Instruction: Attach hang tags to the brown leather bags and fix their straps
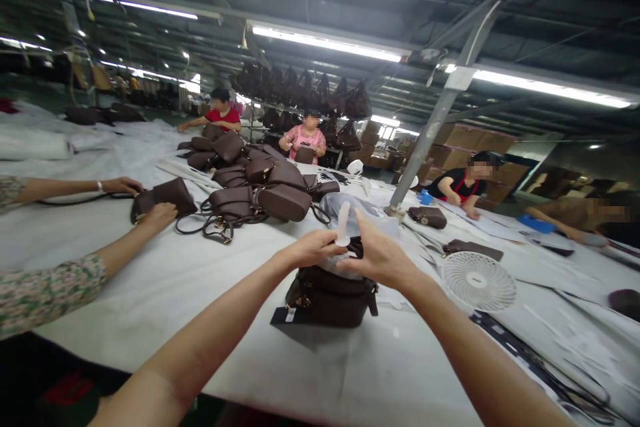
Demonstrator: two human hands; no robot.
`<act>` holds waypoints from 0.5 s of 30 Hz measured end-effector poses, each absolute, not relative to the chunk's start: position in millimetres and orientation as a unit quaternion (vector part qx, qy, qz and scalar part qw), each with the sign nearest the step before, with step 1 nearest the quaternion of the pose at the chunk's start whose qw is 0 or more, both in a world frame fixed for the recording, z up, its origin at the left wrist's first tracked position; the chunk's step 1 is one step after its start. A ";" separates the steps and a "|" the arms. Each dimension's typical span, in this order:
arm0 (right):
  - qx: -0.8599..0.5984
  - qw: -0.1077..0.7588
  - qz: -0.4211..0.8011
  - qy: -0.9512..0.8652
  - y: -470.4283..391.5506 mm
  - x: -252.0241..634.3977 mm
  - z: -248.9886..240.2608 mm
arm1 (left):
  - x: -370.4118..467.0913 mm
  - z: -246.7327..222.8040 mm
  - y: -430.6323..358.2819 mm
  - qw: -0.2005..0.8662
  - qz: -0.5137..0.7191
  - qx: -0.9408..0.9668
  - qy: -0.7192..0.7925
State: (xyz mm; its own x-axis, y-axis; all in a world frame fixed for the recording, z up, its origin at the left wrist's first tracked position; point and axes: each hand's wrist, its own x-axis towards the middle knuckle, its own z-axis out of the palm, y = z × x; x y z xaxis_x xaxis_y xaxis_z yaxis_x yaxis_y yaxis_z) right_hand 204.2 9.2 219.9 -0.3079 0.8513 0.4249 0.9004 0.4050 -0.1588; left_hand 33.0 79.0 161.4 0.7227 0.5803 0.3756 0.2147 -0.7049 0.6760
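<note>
A dark brown leather backpack (333, 297) stands upright on the white table in front of me, gold-coloured hardware on its left side. A dark tag (290, 315) lies at its lower left. Over its top, my left hand (314, 248) has its fingers closed on a whitish translucent strip (343, 221) that sticks up. My right hand (383, 255) is opposite, thumb and forefinger spread around the bag's dark top handle (356, 247). Crumpled clear plastic (330, 205) lies just behind the hands. What the right hand's other fingers touch is hidden.
Brown bags (260, 180) are piled behind to the left. A co-worker's hands (159, 217) hold another brown bag (167, 199) at left. A white fan (477, 281) and dark strips (520, 350) lie at right. A grey post (425, 140) rises from the table; other people work beyond.
</note>
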 end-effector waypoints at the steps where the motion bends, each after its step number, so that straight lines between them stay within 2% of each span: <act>1: -0.556 0.175 -0.093 -0.807 6.3 206.2 217.5 | 33.6 163.1 79.4 0.315 0.295 0.876 0.217; 4: -0.580 0.073 -0.104 -0.805 2.3 212.5 216.8 | 35.0 166.5 81.9 0.312 0.283 0.885 0.196; 10: -0.554 0.082 0.218 -0.799 12.0 224.4 237.4 | 28.7 168.5 82.4 0.299 0.275 0.893 0.192; 12: -0.558 0.080 0.249 -0.787 16.0 226.5 241.9 | 23.2 164.7 71.7 0.239 0.302 0.891 0.239; 15: -0.543 0.080 0.263 -0.793 20.3 230.0 241.7 | 15.5 149.9 44.6 0.106 0.421 0.844 0.313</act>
